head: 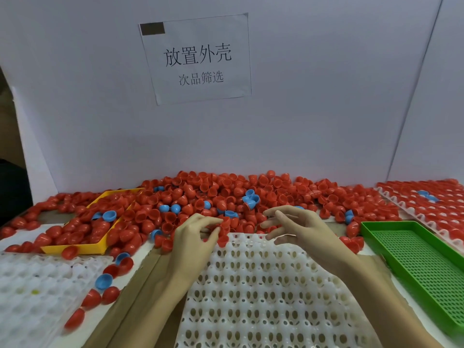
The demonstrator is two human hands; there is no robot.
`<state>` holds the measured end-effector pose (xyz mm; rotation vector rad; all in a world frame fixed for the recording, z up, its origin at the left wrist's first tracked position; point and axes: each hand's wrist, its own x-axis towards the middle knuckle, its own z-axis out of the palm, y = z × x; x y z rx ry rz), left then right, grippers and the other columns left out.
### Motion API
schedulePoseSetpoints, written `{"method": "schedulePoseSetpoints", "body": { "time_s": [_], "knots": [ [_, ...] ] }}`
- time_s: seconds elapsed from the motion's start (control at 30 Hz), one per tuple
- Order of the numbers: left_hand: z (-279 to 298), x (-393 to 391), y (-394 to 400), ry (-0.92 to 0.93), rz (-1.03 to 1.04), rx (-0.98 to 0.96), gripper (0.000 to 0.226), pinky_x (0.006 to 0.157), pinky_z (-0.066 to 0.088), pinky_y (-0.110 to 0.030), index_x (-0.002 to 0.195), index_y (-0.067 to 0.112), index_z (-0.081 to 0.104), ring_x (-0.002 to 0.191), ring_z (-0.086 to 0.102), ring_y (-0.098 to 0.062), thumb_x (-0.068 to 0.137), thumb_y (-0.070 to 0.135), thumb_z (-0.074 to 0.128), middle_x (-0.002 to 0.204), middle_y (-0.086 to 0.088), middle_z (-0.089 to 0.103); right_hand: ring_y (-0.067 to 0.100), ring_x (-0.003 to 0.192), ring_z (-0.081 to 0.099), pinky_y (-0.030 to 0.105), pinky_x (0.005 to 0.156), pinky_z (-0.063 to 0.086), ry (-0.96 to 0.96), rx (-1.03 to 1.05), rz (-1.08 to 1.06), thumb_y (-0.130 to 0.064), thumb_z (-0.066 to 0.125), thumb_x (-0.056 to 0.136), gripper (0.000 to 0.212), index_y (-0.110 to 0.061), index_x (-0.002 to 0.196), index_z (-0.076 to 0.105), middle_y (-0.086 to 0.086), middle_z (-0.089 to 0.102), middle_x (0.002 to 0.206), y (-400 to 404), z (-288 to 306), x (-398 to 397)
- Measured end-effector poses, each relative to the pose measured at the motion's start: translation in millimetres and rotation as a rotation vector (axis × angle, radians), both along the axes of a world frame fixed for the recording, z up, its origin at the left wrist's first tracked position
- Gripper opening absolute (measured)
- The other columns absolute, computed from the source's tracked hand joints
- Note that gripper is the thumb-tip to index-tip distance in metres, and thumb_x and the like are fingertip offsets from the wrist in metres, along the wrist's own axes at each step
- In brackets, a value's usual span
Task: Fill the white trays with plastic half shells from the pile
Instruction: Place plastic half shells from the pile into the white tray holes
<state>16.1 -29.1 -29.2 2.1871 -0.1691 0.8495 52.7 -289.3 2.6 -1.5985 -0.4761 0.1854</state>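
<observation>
We see the white tray [271, 295] laid flat right in front of the person, its far edge butted against the pile [226, 197] — prob. so shells can be dragged a short way straight into the cups w/o lifting far. Every cup we can see in it is bare; the fill has barely begun, if at all.

The left hand [198, 237] sits at the tray's far-left corner, fingers curled round a red half shell [221, 228], thumb underneath; looks like it's pinching one or maybe a couple, we can't tell the count. The right hand [298, 227] hovers over the tray's far edge w/ fingers spread and loosely bent, holding nothing — we judge it's poised to rake or pick next.

The shells: small glossy domes, mostly red, a few blue ones [251, 199] mixed in; some lie mouth up, some dome up, some nested. Light, slippery plastic, so they'd likely roll or skate if nudged.

Around: a second white tray [37, 297] at the left w/ loose shells spilt beside it, a yellow tray [75, 249] half buried in shells, a green mesh tray [426, 267] at the right w/ nothing in it, and at far right a filled tray [431, 204] packed w/ red shells. A paper sign [198, 59] hangs on the back board.
</observation>
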Motion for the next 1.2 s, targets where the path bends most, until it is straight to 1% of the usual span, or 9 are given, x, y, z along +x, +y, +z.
{"method": "schedulePoseSetpoints", "body": {
  "time_s": [0.17,0.33,0.4,0.6,0.7,0.87,1.0,1.1,1.2],
  "knots": [
    [-3,15,-16,0.027,-0.072,0.066,0.019,0.086,0.056,-0.018,0.104,0.015,0.083,0.092,0.068,-0.003,0.087,0.006,0.081,0.098,0.009,0.071,0.031,0.100,0.077,0.037,0.088,0.063,0.018,-0.006,-0.020,-0.034,0.056,0.107,0.030,-0.016,0.123,0.074,0.010,0.079,0.113,-4,-4,4],
    [-14,24,-19,0.114,-0.016,0.300,0.023,0.099,0.042,-0.022,0.117,0.017,0.079,0.106,0.052,-0.013,0.095,0.024,0.074,0.104,0.004,0.068,0.033,0.099,0.077,0.037,0.088,0.063,0.026,0.000,-0.052,-0.028,0.054,0.109,0.028,-0.013,0.123,0.074,0.012,0.078,0.111,-8,-5,9],
    [-17,24,-19,0.098,-0.030,0.378,0.028,0.104,0.037,-0.020,0.124,0.018,0.075,0.113,0.047,-0.015,0.099,0.030,0.069,0.113,0.002,0.061,0.033,0.099,0.077,0.036,0.087,0.063,0.026,0.001,-0.062,-0.028,0.054,0.109,0.028,-0.013,0.123,0.074,0.012,0.078,0.111,-10,-5,10],
    [-19,17,-14,0.099,-0.035,0.717,0.041,0.117,0.034,-0.037,0.136,0.017,0.067,0.146,0.041,-0.018,0.109,0.038,0.045,0.154,-0.001,0.051,0.033,0.098,0.077,0.031,0.081,0.063,0.033,0.018,-0.102,-0.026,0.055,0.108,0.028,-0.012,0.122,0.074,0.013,0.079,0.109,-15,-2,13],
    [-20,17,-14,0.100,-0.093,0.686,0.045,0.121,0.023,-0.030,0.149,0.018,0.055,0.151,0.034,-0.013,0.112,0.036,0.037,0.160,0.003,0.044,0.033,0.098,0.077,0.034,0.084,0.064,0.036,0.019,-0.130,-0.027,0.055,0.108,0.028,-0.012,0.121,0.074,0.012,0.079,0.108,-19,-3,15],
    [-20,16,-9,0.075,-0.169,0.606,0.039,0.116,0.023,-0.018,0.132,0.024,0.071,0.136,0.051,-0.003,0.110,0.040,0.043,0.140,0.010,0.065,0.030,0.097,0.077,0.030,0.078,0.064,0.013,0.010,-0.192,-0.022,0.056,0.108,0.023,-0.013,0.116,0.076,0.010,0.080,0.105,-27,-7,21],
    [-23,14,-9,0.078,-0.176,0.658,0.037,0.112,0.041,-0.027,0.125,0.020,0.075,0.126,0.060,-0.007,0.109,0.038,0.047,0.131,0.007,0.070,0.011,0.098,0.075,0.029,0.082,0.063,-0.240,-0.267,-0.399,-0.015,0.056,0.108,0.021,-0.021,0.111,0.076,-0.006,0.079,0.102,-34,-11,30],
    [-22,12,-8,0.099,-0.188,0.593,0.041,0.115,0.034,-0.024,0.133,0.021,0.070,0.133,0.055,-0.006,0.110,0.041,0.044,0.139,0.007,0.065,0.005,0.102,0.072,0.031,0.091,0.060,-0.373,-0.434,-0.466,-0.012,0.056,0.107,0.024,-0.022,0.113,0.076,-0.012,0.076,0.109,-40,-13,35],
    [-18,4,-4,0.053,-0.171,0.572,0.036,0.110,0.037,-0.022,0.127,0.020,0.073,0.127,0.059,-0.008,0.108,0.038,0.050,0.133,0.006,0.069,0.002,0.111,0.066,0.024,0.101,0.054,-0.465,-0.672,-0.442,0.000,0.053,0.105,0.035,-0.021,0.120,0.075,-0.011,0.073,0.122,-37,-20,40]
  ]
}}
